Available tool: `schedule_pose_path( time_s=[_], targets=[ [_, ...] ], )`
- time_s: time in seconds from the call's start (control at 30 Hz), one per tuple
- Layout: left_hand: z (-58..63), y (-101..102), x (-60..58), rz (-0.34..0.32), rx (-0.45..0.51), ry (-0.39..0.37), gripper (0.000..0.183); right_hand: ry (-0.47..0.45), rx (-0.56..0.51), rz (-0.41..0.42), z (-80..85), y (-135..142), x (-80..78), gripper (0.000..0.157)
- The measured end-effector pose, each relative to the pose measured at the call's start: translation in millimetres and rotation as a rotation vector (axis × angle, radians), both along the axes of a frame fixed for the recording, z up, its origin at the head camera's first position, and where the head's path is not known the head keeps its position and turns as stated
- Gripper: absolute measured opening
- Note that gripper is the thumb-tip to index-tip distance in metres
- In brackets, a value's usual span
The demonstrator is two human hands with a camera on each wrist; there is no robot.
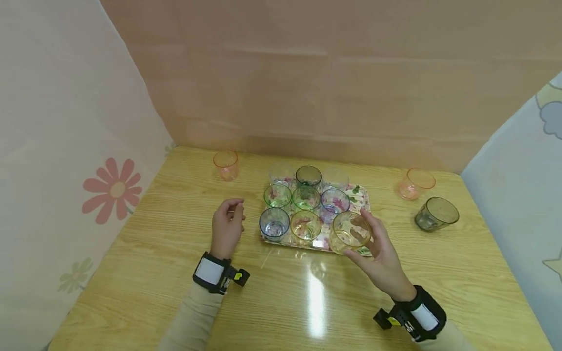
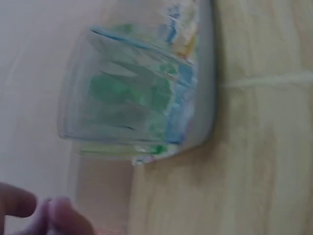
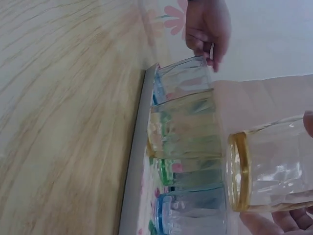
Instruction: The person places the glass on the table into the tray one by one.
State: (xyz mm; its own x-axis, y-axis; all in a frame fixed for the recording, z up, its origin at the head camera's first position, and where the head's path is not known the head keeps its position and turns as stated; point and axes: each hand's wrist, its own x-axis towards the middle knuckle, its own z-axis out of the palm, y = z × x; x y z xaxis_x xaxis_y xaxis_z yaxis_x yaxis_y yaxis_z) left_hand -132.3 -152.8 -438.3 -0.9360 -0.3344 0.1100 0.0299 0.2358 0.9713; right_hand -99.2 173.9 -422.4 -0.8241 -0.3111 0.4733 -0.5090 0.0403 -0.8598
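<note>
My right hand (image 1: 381,258) grips a clear yellow-tinted glass (image 1: 350,233) between thumb and fingers, over the front right corner of a floral tray (image 1: 361,197). In the right wrist view that glass (image 3: 274,169) is raised above the tray, its thick amber base lower than the rims of the standing glasses. My left hand (image 1: 227,226) hovers left of the tray with fingers loosely bent, holding nothing. Nearest to it on the tray is a blue-rimmed glass (image 1: 274,225). Beside that stands another yellow glass (image 1: 306,226), with a purple glass (image 1: 335,202) behind on the right.
Two green glasses, including a left one (image 1: 277,196), a dark grey glass (image 1: 309,175) and two colourless ones fill the tray's back. Off it stand a pink glass (image 1: 226,166) at left, another pink glass (image 1: 414,184) at right and a smoky glass (image 1: 435,214). Cloth walls enclose the table.
</note>
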Motion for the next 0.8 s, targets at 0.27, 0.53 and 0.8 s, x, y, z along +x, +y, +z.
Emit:
schedule_pose_path(
  time_s=[0.27, 0.53, 0.8],
  targets=[
    [-30.0, -3.8, 0.3, -0.187, -0.243, -0.261, 0.025, -0.080, 0.151, -0.162, -6.9, 4.5, -0.3, 0.081],
    [-34.8, -1.1, 3.4, -0.245, -0.291, -0.298, 0.018, -0.139, 0.232, -0.239, -21.8, 6.1, -3.4, 0.081],
    [-33.3, 3.3, 4.6, -0.245, -0.290, -0.321, 0.018, -0.157, 0.256, -0.273, -35.3, 3.0, -7.3, 0.082]
  ],
)
